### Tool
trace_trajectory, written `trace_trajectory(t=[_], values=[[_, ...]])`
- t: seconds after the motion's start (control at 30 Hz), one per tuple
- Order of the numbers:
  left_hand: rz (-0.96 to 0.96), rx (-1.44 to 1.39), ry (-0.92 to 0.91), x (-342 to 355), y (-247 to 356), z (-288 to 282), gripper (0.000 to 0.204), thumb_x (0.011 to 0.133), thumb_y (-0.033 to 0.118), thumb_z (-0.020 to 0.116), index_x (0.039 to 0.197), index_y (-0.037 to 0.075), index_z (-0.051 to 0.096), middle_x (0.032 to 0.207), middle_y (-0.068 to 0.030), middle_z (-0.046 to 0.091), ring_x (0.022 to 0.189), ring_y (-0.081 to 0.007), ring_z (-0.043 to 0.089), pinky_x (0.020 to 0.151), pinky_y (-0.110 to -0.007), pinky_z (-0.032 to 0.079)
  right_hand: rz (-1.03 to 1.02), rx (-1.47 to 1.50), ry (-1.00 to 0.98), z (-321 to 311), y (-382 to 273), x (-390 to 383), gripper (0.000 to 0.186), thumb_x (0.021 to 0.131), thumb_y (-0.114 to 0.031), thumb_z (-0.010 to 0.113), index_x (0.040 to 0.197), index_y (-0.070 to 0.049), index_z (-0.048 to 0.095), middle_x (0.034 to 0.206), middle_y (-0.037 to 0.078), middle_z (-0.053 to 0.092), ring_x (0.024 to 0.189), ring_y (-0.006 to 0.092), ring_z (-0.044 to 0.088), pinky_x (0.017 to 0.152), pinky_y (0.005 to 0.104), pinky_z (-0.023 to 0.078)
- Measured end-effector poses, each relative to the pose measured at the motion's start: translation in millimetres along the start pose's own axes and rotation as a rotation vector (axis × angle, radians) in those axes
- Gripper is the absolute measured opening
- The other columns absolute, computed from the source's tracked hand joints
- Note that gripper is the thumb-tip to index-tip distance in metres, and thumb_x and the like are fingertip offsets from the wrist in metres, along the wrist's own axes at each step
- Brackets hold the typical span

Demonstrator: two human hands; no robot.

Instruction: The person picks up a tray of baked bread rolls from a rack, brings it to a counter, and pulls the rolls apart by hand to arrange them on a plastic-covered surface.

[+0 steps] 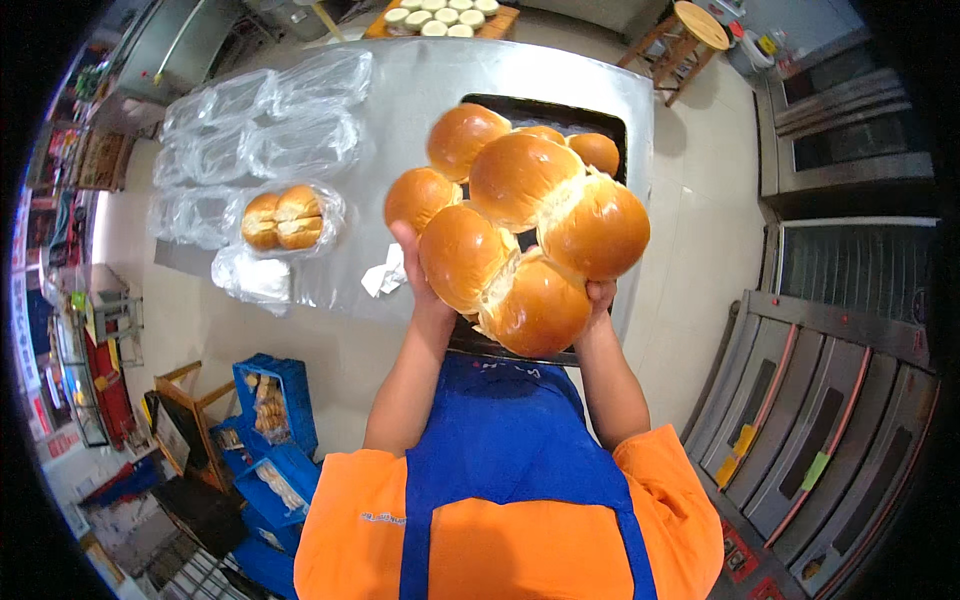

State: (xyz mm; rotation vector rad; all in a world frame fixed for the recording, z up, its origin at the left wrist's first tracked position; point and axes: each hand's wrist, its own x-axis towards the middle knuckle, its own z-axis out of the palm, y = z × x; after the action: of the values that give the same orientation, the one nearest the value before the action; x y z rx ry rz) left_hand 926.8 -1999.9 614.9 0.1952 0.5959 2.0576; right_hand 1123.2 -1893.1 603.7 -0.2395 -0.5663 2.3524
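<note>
Several glossy golden buns (515,180), some joined, are held up over a dark baking tray (612,135) on the steel table (395,120). My left hand (418,275) is closed on the cluster's left side, fingers curled beside a bun. At the lower right, my right hand (600,298) grips the cluster, partly hidden beneath it. I cannot tell whether the rearmost buns are lifted or on the tray. To the left, four smaller bread rolls (280,218) sit in a clear bag among several clear plastic bags (300,140). A crumpled white paper (385,275) lies beside my left hand.
Blue crates (270,400) holding bagged goods stand on the floor at lower left, beside shelving (100,370). Steel ovens (820,420) line the right side. A wooden stool (700,30) and a wooden stand with several pale round items (445,20) are beyond the table.
</note>
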Motion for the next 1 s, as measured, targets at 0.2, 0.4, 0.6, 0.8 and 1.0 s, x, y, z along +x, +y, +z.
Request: trace_trajectory(t=[0.2, 0.4, 0.6, 0.8, 1.0], values=[[-0.100, -0.289, -0.138, 5.8, 37.1, -15.0, 0.079, 0.099, 0.069, 0.047, 0.138, 0.000, 0.054, 0.127, -0.0194, 0.067, 0.113, -0.0362, 0.068, 0.103, -0.055, 0.054, 0.286, 0.338, -0.014, -0.8, -31.0, -52.4, 0.094, 0.070, -0.033, 0.080, 0.148, 0.005, 0.042, 0.133, 0.031, 0.060, 0.114, 0.0448, 0.066, 0.098, 0.0558, 0.056], [-0.025, 0.065, -0.074, -38.2, 67.5, -40.3, 0.094, 0.091, 0.071, 0.059, 0.150, 0.001, 0.040, 0.146, -0.0221, 0.054, 0.129, -0.0392, 0.059, 0.108, -0.055, 0.050, 0.432, -0.109, 0.119, -54.7, -48.3, -70.5, 0.074, 0.081, -0.018, 0.075, 0.145, 0.005, 0.045, 0.134, 0.022, 0.062, 0.118, 0.0347, 0.067, 0.103, 0.0485, 0.055], [0.131, 0.096, -0.011, -49.3, 66.7, -35.4, 0.098, 0.089, 0.072, 0.061, 0.152, 0.001, 0.038, 0.149, -0.0218, 0.051, 0.133, -0.0383, 0.055, 0.110, -0.055, 0.048, 0.541, 0.183, 0.368, -99.5, -24.3, -64.4, 0.061, 0.087, -0.022, 0.070, 0.140, 0.005, 0.053, 0.128, 0.020, 0.067, 0.115, 0.0312, 0.069, 0.104, 0.0457, 0.055], [0.031, 0.061, -0.133, -52.9, 60.2, -32.2, 0.098, 0.090, 0.072, 0.060, 0.155, 0.003, 0.037, 0.149, -0.0194, 0.052, 0.133, -0.0370, 0.055, 0.112, -0.056, 0.046, 0.200, -0.132, 0.235, -134.5, -30.9, 22.7, 0.048, 0.098, -0.022, 0.065, 0.140, -0.002, 0.054, 0.124, 0.013, 0.070, 0.114, 0.0249, 0.067, 0.098, 0.0400, 0.055], [-0.180, 0.225, -0.173, -57.4, 11.7, 6.3, 0.114, 0.076, 0.062, 0.084, 0.158, 0.003, 0.031, 0.157, -0.0161, 0.044, 0.141, -0.0327, 0.048, 0.118, -0.054, 0.039, 0.220, -0.072, -0.144, -74.5, -24.0, 8.2, 0.080, 0.097, -0.050, 0.066, 0.155, -0.003, 0.040, 0.137, 0.013, 0.065, 0.129, 0.0273, 0.059, 0.115, 0.0464, 0.042]])
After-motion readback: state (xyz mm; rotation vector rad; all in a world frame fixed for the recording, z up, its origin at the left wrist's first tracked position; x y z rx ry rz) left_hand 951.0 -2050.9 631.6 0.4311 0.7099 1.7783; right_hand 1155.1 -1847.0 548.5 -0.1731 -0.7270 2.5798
